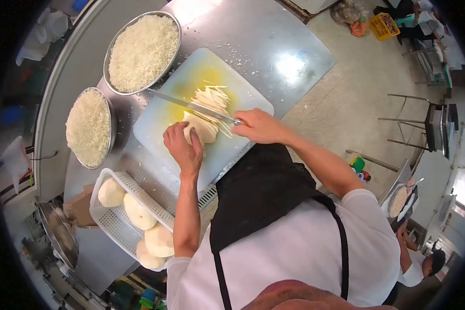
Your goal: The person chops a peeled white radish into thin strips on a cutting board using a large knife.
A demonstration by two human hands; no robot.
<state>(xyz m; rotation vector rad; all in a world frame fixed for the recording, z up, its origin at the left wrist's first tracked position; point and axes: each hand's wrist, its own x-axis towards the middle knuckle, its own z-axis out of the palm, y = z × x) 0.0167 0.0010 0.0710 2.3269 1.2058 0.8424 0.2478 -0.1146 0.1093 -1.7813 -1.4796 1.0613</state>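
Left hand (pixel 183 146) partly hides vegetable (pixel 205 131); distant person (pixel 412 269) blurred

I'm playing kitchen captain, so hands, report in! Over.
Left hand steadying pale, peeled, cut vegetable. Right hand gripping long metal knife. Thin, pale strips heaped beside it, maybe in the way. Over.

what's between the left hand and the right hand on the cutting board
In the head view, the pale chunk under the left hand's fingers, then a few thin strips, before the right hand holding the knife.
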